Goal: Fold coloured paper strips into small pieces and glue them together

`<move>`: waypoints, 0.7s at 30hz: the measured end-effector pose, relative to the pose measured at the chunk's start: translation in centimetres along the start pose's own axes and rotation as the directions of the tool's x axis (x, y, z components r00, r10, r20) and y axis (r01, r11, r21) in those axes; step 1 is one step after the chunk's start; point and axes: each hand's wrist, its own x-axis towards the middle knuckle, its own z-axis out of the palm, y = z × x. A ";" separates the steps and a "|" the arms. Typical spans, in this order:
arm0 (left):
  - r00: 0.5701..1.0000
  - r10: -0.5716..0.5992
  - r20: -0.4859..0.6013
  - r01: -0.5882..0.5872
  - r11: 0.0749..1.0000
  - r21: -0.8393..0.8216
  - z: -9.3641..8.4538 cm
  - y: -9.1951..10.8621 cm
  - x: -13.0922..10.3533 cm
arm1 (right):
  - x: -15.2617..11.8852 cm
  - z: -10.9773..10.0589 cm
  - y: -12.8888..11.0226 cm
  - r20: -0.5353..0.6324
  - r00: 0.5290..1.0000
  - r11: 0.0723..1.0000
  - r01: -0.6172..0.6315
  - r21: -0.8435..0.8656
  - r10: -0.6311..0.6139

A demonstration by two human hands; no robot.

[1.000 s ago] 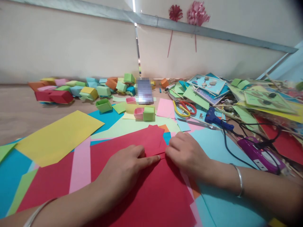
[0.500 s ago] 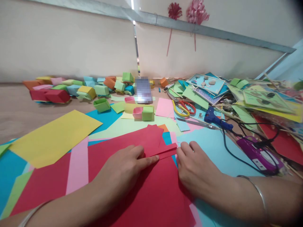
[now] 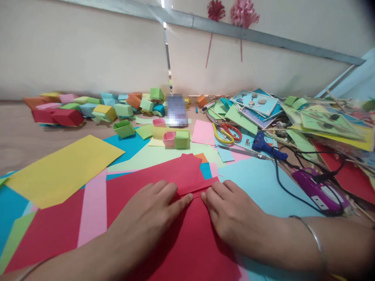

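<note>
Pinching a narrow, folded red paper strip point(image 3: 199, 185) — left fingers point(image 3: 182, 203) and right fingers point(image 3: 220, 192) alike

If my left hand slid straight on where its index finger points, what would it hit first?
Most likely your right hand: its thumb and fingers sit just past the left hand's index fingertip, along the folded red paper. Their exact heights are hard to judge.
</note>
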 end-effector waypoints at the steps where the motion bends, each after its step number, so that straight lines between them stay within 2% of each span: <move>1: 1.000 0.023 0.004 -0.023 0.997 0.068 -0.4 0.4 -0.2 | 0.0 0.1 0.1 -0.010 1.000 1.000 0.003 0.002 -0.003; 5: 0.996 0.056 0.069 -0.075 0.943 0.323 -1.7 1.9 -1.1 | 0.1 0.0 0.3 -0.028 1.000 1.000 0.008 0.008 -0.008; 7: 0.996 0.063 0.071 -0.087 0.905 0.417 -1.5 2.3 -1.7 | 0.1 0.0 0.4 -0.027 1.000 1.000 0.013 0.016 -0.012; 10: 0.995 0.100 0.014 -0.092 0.842 0.531 -0.6 2.3 -2.6 | 0.0 0.2 0.3 -0.033 0.999 1.000 0.011 0.022 -0.011; 13: 0.989 0.148 -0.026 -0.105 0.807 0.581 0.2 2.3 -3.3 | -0.2 0.4 0.3 -0.015 1.000 1.000 0.005 0.026 -0.004; 17: 0.994 0.102 0.030 -0.100 0.799 0.594 0.4 2.2 -3.8 | -0.3 0.6 0.3 -0.001 1.000 1.000 0.005 0.027 -0.005; 21: 0.995 0.075 0.063 -0.097 0.805 0.586 0.6 2.1 -3.8 | 0.0 0.7 0.3 -0.054 0.998 0.999 -0.026 0.032 0.027</move>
